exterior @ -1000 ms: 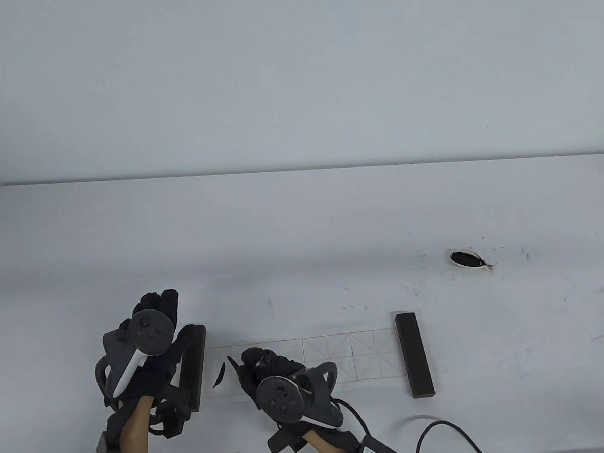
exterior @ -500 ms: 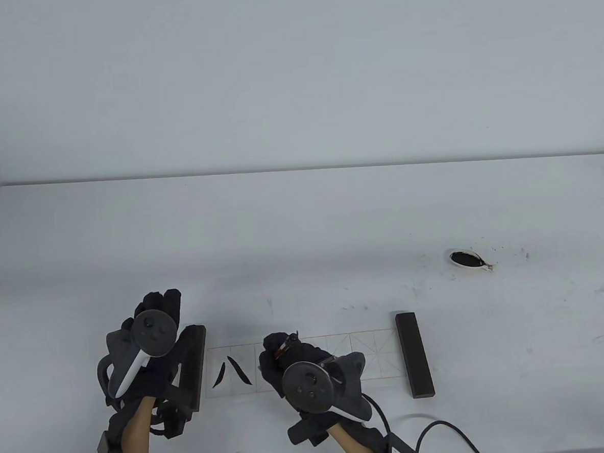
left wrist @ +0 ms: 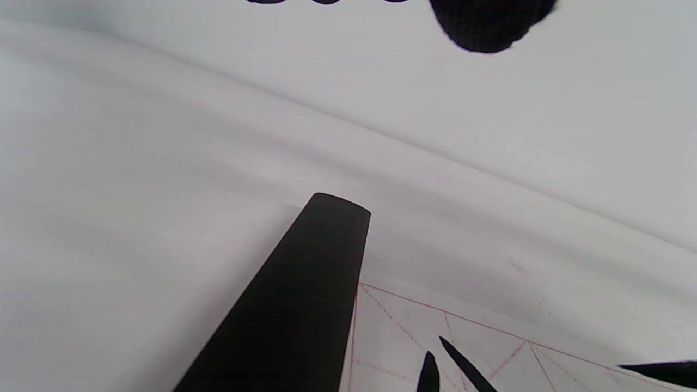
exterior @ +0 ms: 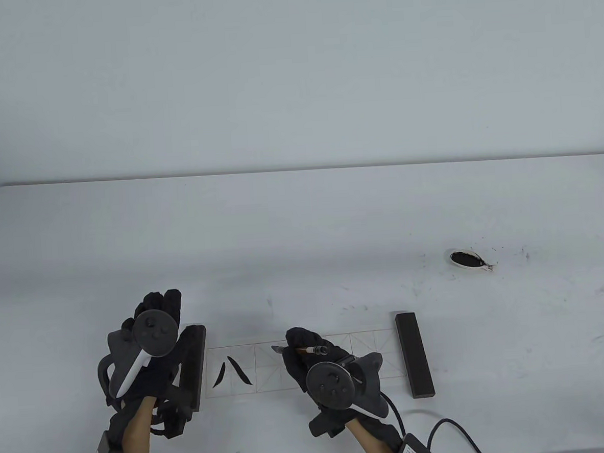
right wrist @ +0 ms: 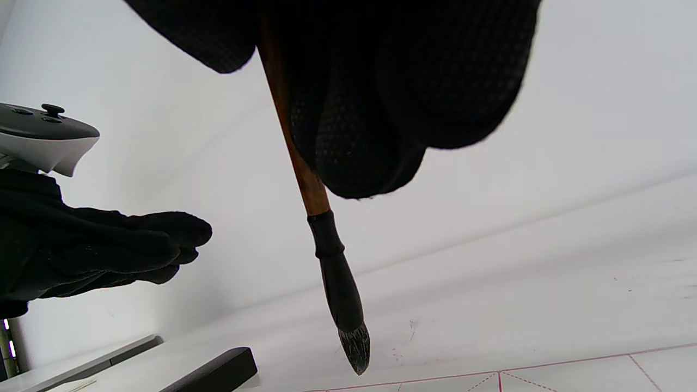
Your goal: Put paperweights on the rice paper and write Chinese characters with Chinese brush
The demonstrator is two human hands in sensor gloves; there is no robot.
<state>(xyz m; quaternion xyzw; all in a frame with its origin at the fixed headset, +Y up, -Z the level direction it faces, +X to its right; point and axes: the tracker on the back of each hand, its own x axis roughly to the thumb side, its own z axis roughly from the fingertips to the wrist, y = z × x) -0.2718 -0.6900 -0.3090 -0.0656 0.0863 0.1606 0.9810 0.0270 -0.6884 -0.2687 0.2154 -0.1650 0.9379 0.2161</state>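
Observation:
A strip of gridded rice paper lies near the table's front edge, with a dark paperweight across its right end and another at its left end. Two black strokes fill the leftmost cell. My right hand grips the Chinese brush over the middle cells. The brush's inked tip hangs just above the paper. My left hand lies by the left paperweight with its fingers stretched out. Whether it presses the bar is hidden by the tracker.
A small white ink dish with black ink sits at the back right, ringed by ink specks. Cables trail from both wrists along the front edge. The table's back edge meets a plain wall.
My right hand has moved to the right along the paper with the brush. A second stroke has come into view beside the first. The left hand has stayed put.

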